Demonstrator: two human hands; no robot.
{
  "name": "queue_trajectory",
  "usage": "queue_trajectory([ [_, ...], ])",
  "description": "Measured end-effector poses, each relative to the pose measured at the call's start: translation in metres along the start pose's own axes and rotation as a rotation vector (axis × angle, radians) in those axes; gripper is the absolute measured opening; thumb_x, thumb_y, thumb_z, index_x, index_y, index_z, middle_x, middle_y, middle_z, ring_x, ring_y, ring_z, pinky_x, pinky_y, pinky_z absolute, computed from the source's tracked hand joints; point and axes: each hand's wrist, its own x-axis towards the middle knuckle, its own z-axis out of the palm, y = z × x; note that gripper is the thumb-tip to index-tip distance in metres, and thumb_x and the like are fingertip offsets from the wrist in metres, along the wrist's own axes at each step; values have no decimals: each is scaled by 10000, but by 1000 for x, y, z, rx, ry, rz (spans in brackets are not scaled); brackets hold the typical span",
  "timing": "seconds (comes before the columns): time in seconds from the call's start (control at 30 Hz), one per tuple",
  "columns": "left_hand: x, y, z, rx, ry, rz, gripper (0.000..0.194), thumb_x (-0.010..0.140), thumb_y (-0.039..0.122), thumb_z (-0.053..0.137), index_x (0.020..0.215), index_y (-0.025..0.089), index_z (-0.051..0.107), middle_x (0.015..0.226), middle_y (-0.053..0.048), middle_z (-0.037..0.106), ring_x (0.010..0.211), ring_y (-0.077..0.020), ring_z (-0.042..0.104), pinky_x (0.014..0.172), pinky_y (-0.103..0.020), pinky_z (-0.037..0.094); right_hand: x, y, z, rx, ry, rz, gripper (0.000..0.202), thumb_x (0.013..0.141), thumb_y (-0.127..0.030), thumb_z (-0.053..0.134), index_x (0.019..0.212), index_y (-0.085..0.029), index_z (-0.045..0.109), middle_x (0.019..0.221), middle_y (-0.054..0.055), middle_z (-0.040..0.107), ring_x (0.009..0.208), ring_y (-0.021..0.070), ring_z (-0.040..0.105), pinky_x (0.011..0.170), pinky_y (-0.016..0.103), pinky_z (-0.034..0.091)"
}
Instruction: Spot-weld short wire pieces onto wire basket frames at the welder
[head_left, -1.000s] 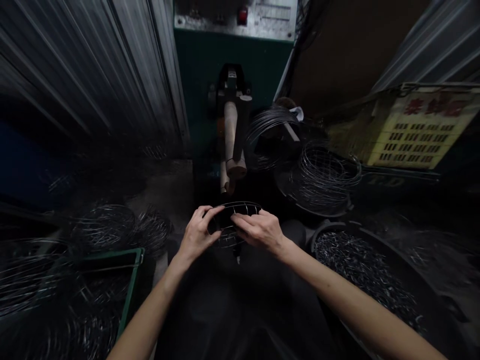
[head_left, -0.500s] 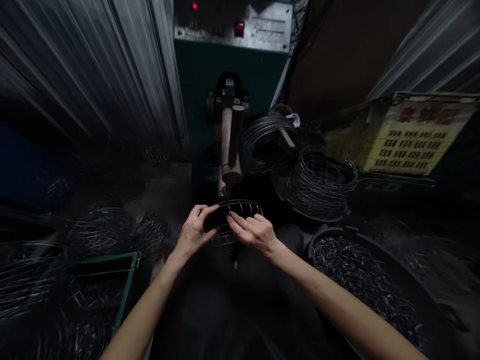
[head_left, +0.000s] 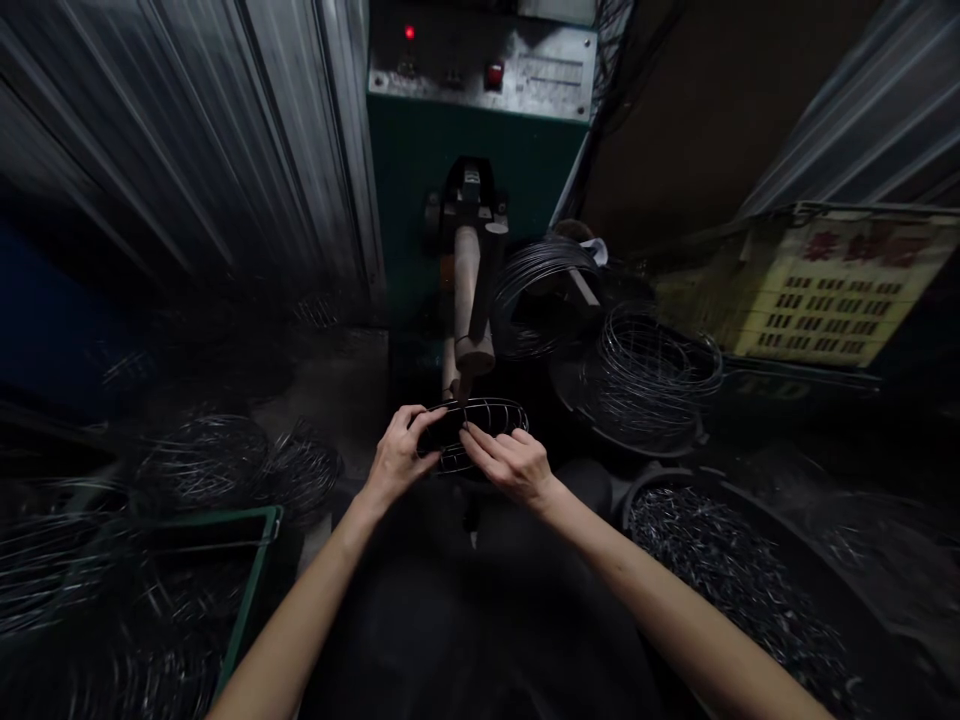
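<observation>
A small round wire basket [head_left: 487, 403] of thin metal rods is held just under the electrode tip of a green spot welding machine [head_left: 474, 350]. My left hand [head_left: 401, 448] grips the basket's left rim between thumb and fingers. Inside the basket, my right hand [head_left: 510, 462] is closed, its thumb and forefinger pinching what looks like a short piece of wire against the far side. The rim meets or nearly meets the electrode; I cannot tell whether they touch.
To the right, a dark tub [head_left: 742, 570] holds many short metal pieces, and another holds wire baskets [head_left: 652, 370]. A wire coil [head_left: 536, 285] hangs beside the machine. A yellow crate [head_left: 832, 290] stands farther right. At left is a green-rimmed crate [head_left: 262, 540] near wire parts.
The basket and both hands have come closer to the electrode, so its far rim now lies right under the tip. The camera view has tilted up slightly. Both hands keep their grip.
</observation>
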Motion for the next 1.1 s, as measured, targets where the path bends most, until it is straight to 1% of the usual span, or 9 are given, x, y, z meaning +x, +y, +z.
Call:
queue_trajectory([
  [0.17,2,-6,2,6,18,7,611,717,105,639,1272,278,453,1152,-65,451,1106,-224,494,930,-386,480,2,3,8,3,55,-11,192,900,-151,547,1046,-180,668,1146,35,657,568,88,461,553,282,318],
  [0.5,3,-9,-2,70,17,43,571,757,137,630,1278,287,450,1158,-61,466,1085,-217,508,928,-404,481,-3,0,21,111,-16,70,244,905,-126,519,1072,-231,662,1142,13,659,579,100,507,545,287,324],
  [0.6,-2,-10,-2,70,42,47,611,780,166,627,1327,271,376,1204,-78,465,1128,-223,486,960,-412,459,1,-5,15,126,-69,119,262,919,-133,499,1098,-242,656,1154,9,653,568,88,507,539,284,324],
  [0.7,-6,-13,-1,54,126,28,664,773,189,643,1347,251,315,1204,-95,485,1117,-229,501,953,-418,462,-16,-9,-8,176,-103,202,336,922,-149,493,1219,-273,589,1224,7,609,602,76,546,561,274,351],
  [0.8,-8,-17,3,18,172,36,643,765,193,650,1319,252,330,1181,-88,503,1090,-223,526,941,-417,471,-71,-8,-44,250,-151,445,333,910,-220,510,1229,-286,580,1175,7,640,746,103,630,615,249,398],
  [0.9,-12,-17,6,-26,182,48,617,761,184,651,1297,251,353,1181,-85,504,1103,-218,527,950,-415,469,-157,0,-78,177,-254,989,295,883,-341,463,1058,-230,673,1016,62,700,831,192,659,675,287,460],
  [0.93,-15,-16,7,-43,183,46,614,761,179,652,1295,251,356,1179,-85,504,1103,-216,530,945,-408,475,-189,3,-87,107,-330,1189,311,842,-382,467,991,-226,691,965,80,709,785,222,664,625,310,466],
  [1.0,-22,-14,10,-75,171,34,621,757,173,656,1295,255,357,1177,-81,509,1095,-209,540,934,-397,484,-246,3,-98,118,-625,1469,274,695,-453,548,812,-260,704,778,72,714,655,268,652,526,340,455],
  [1.1,-37,-8,14,-125,155,-15,659,738,188,680,1303,262,348,1173,-74,524,1053,-197,571,916,-383,499,-305,-11,-104,480,-886,1618,193,543,-459,591,597,-283,647,593,10,664,595,273,637,540,354,476],
])
